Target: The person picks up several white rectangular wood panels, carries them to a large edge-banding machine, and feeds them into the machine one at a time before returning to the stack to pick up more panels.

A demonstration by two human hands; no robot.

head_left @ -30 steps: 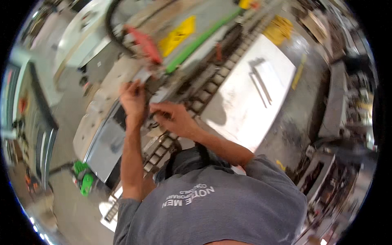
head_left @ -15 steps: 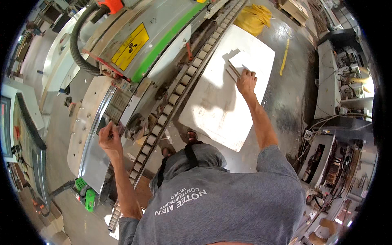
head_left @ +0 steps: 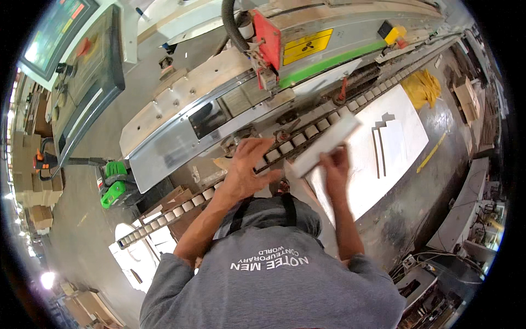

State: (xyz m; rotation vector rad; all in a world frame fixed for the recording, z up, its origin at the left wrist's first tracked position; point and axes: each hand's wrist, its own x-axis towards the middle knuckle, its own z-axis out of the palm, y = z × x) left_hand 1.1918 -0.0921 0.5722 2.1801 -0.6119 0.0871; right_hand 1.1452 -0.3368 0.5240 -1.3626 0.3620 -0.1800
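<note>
My right hand [head_left: 336,167] grips a narrow white panel [head_left: 329,143] by its near long side, with motion blurring the panel. It is raised in front of me, above the row of rollers and the large white board. My left hand [head_left: 245,167] is just left of the panel's near end, fingers apart and nothing in them. Beyond my right hand, several white strips [head_left: 392,140] with dark edges lie stacked on the large white board [head_left: 412,118].
A long machine with a green stripe [head_left: 329,67] and metal bed [head_left: 164,156] runs across ahead. Along its near side is a roller track [head_left: 298,140]. A screen console [head_left: 57,35] stands far left, a green device [head_left: 114,185] below it. A yellow sack [head_left: 422,89] sits far right.
My right hand has come from the stack towards me and now holds a raised panel. My left hand has left the metal bed and its fingers have spread. The view has swung left.
</note>
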